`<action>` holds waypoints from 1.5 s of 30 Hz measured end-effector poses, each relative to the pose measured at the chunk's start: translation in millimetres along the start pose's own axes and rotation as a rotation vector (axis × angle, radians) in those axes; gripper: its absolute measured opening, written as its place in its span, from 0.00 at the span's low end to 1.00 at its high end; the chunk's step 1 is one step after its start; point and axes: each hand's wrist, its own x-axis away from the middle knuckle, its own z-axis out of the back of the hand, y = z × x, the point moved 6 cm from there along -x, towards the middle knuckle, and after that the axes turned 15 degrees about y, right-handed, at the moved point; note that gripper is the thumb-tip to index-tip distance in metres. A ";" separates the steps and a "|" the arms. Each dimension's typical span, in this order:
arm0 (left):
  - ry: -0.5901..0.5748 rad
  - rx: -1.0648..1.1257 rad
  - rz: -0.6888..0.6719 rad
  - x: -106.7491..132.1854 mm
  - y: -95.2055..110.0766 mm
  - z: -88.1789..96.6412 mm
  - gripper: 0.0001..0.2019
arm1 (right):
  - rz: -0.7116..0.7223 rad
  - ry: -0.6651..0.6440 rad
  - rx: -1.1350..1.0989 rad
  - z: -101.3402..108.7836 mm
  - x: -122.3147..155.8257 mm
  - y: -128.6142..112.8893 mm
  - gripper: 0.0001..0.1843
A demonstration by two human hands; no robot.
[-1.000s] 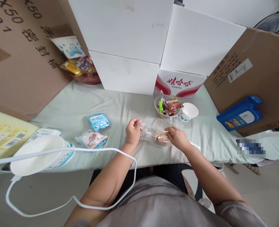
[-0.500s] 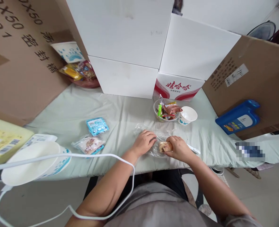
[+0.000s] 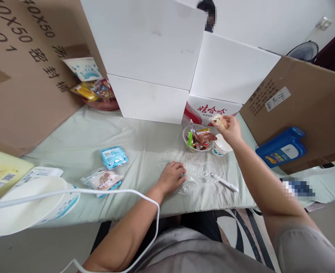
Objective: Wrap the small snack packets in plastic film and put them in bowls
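My right hand is raised over the far right of the cloth, its fingers pinching a small tan snack piece with darker bits. Just below it stand a clear plastic bowl of wrapped snacks and a white paper cup with blue print. My left hand rests on the cloth, fingers curled onto the edge of a crumpled clear plastic bag. Right of that bag lies a white, slim cutter-like tool.
At left lie a blue packet and a wrapped pale snack. White boxes wall the back, cardboard the right. A blue bottle leans there. A white cable crosses above a large paper tub.
My right hand has lifted the snack piece off the plastic bag and carried it forward and right, above the cup. The slim white tool is now uncovered. My left hand stays at the bag.
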 end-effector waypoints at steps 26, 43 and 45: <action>0.008 0.019 -0.006 -1.0 1.6 3.6 0.05 | 0.495 -0.732 0.497 -120.0 -8.2 -65.8 0.23; -0.331 -0.280 -0.018 22.0 34.7 15.9 0.23 | 0.480 -0.817 -0.052 13.5 223.4 -35.3 0.16; -0.432 -0.275 0.009 30.0 46.2 26.7 0.26 | 0.429 -0.865 -0.068 24.9 232.6 -29.1 0.16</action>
